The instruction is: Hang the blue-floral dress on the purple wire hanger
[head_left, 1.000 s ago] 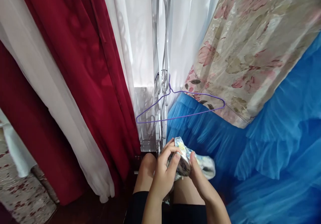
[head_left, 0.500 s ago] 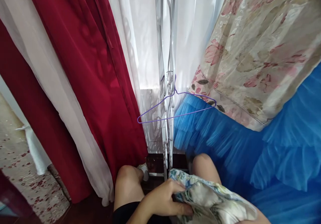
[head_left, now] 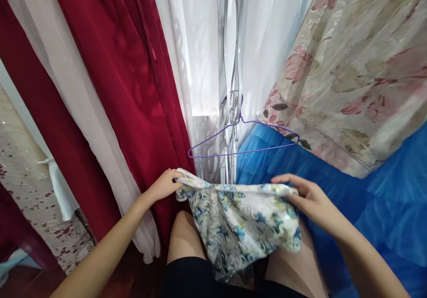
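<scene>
A white garment [head_left: 247, 218] printed with blue, yellow and green flowers is stretched between my hands above my lap; its exact kind I cannot make out. My left hand [head_left: 166, 184] is closed on its upper left corner. At the upper right corner my right hand [head_left: 308, 195] pinches the edge between thumb and fingers, one finger lifted a little away. The cloth hangs down in folds from this top edge, over my thighs. Just beyond it, a bare purple wire hanger [head_left: 245, 151] hangs from a silvery white rack of loops [head_left: 230, 84].
Long red cloth [head_left: 110, 75] and pale cloth [head_left: 66, 66] hang on the left. White drapes [head_left: 202, 58] form the backdrop. On the right hang a beige floral cloth [head_left: 353, 84] and blue ruffled tulle [head_left: 390, 218]. Dark floor [head_left: 133, 275] shows at lower left.
The garment has moved from low near my lap up and forward, and is now spread wide. My hands have moved apart to its two upper corners. The view has shifted slightly.
</scene>
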The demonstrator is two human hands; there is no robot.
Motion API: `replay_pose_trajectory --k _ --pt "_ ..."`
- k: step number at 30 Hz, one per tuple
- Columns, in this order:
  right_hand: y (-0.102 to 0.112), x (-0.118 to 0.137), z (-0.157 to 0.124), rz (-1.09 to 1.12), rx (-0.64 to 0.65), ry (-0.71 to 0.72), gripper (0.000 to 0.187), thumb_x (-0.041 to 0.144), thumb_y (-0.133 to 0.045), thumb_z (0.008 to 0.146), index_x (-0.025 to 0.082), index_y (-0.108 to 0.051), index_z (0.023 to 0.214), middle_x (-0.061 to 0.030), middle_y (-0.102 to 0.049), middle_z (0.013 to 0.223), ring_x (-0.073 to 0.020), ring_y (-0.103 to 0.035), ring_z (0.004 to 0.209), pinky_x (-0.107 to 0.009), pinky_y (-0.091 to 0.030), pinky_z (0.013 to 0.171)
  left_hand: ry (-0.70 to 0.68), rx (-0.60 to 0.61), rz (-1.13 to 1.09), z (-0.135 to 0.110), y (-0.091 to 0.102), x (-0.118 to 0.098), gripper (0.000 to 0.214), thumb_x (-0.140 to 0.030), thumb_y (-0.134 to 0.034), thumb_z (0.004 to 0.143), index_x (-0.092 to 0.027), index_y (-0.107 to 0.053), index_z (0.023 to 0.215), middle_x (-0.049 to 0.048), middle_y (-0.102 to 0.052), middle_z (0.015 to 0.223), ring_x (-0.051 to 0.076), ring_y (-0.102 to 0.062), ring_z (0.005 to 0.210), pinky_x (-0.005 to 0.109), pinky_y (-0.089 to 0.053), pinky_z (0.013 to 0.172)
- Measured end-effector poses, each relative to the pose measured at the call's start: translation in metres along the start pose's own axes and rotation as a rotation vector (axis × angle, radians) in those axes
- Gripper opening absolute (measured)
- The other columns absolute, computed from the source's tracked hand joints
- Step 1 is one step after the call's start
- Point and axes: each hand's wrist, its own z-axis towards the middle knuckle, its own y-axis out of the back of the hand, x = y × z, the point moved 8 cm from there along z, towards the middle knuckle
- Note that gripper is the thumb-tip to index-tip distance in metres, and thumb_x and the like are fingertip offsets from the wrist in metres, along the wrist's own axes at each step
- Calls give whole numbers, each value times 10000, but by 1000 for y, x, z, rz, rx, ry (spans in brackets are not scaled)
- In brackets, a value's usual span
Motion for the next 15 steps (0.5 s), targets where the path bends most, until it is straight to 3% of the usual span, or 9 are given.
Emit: replay_pose_trajectory --k 3,5,7,11,15 --pt "30 3 37 -73 -251 62 671 337 -740 773 201 -531 1396 91 -415 514 -105 -346 420 -207 -250 396 -37 -62 -108 25 33 -15 298 -350 -575 855 -168 -789 956 64 -769 1025 262 -688 943 344 -521 890" --pt "45 4 58 -84 -339 98 920 340 -763 757 193 -326 1553 110 -392 506 -105 -321 412 -209 -231 396 -56 -108 -91 40 51 -28 339 -408 -598 852 -171 -793 997 61 -767 1065 265 -691 956 311 -522 846" --pt "58 3 77 -121 -376 103 1091 347 -785 740 160 -159 1614 98 -446 525 -116 -363 425 -218 -259 407 -53 -147 -39 52 63 -39 355 -453 -625 831 -172 -799 959 50 -778 950 248 -696 875 279 -515 772" --pt "74 4 104 -270 -351 66 1162 379 -800 725 131 -109 1627 56 -540 586 -143 -454 487 -236 -323 449 -17 -150 25 64 64 -42 379 -512 -642 802 -167 -792 834 18 -712 664 206 -653 693 243 -462 631" --pt "81 5 111 -370 -334 33 1140 401 -808 717 145 -158 1618 37 -574 618 -180 -538 559 -255 -378 492 22 -17 6 71 48 -31 433 -571 -643 806 -160 -772 758 7 -684 650 188 -617 651 239 -421 594"
